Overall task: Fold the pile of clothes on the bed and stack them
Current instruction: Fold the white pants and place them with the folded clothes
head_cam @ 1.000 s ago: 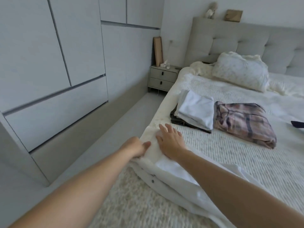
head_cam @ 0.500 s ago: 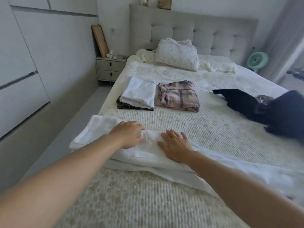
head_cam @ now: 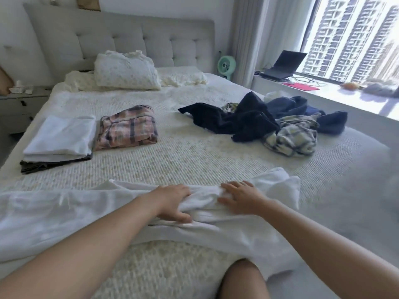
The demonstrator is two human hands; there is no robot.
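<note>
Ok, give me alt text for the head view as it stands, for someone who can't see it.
Both hands rest on a long white garment spread across the near edge of the bed: the left hand grips a bunched fold, the right hand presses flat beside it. Beyond lie a folded white-on-dark stack, a folded pink plaid piece, and an unfolded dark pile.

Leaning vs grey tufted headboard (head_cam: 151, 44): patterned pillow (head_cam: 126, 72), w/ a cream ruffled one (head_cam: 183, 79) lying just beside it. Standing at far-rt corner by the curtain (head_cam: 248, 39): small green fan (head_cam: 226, 66). Sitting open on the window ledge (head_cam: 345, 93): dark laptop (head_cam: 282, 66), pink sheet (head_cam: 302, 86) lying near it. Showing thru the window (head_cam: 354, 37): high-rise blocks. Standing at left edge: nightstand (head_cam: 19, 108), small white bits on top, too blurred to ID.
</note>
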